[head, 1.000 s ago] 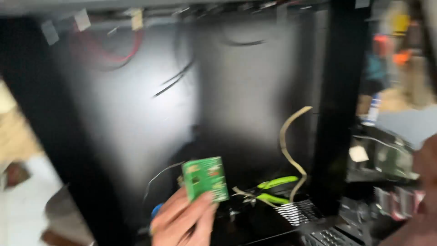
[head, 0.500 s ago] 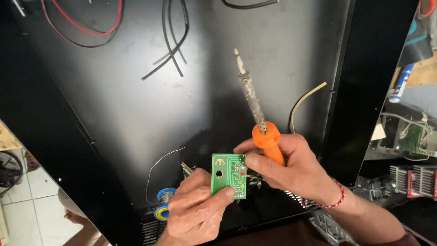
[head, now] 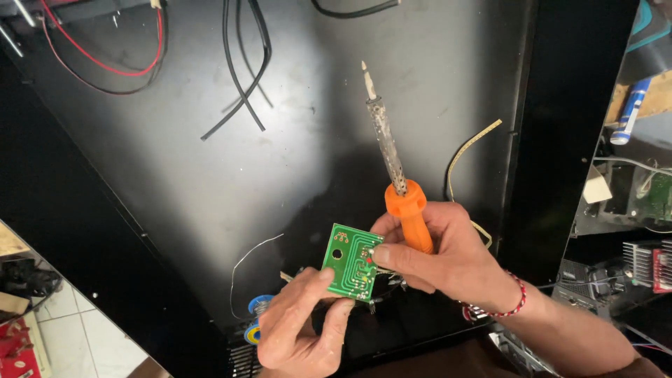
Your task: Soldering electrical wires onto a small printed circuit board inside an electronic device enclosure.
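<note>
Left hand [head: 297, 329] is pinching a small green circuit board [head: 352, 261] by its near edge, copper-trace side facing up, over the black panel [head: 210, 161]. Right hand [head: 441, 255] is gripping an orange-handled soldering iron [head: 392, 164], tip pointing far and away from the board, thumb touching the board's right edge. Solder spool [head: 255, 318] is lying just left of the left hand.

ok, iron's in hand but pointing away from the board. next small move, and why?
Probably swing the soldering iron tip down toward the green circuit board: the right hand grips it tip-up, thumb on the board, while the left hand pinches the board.
</note>
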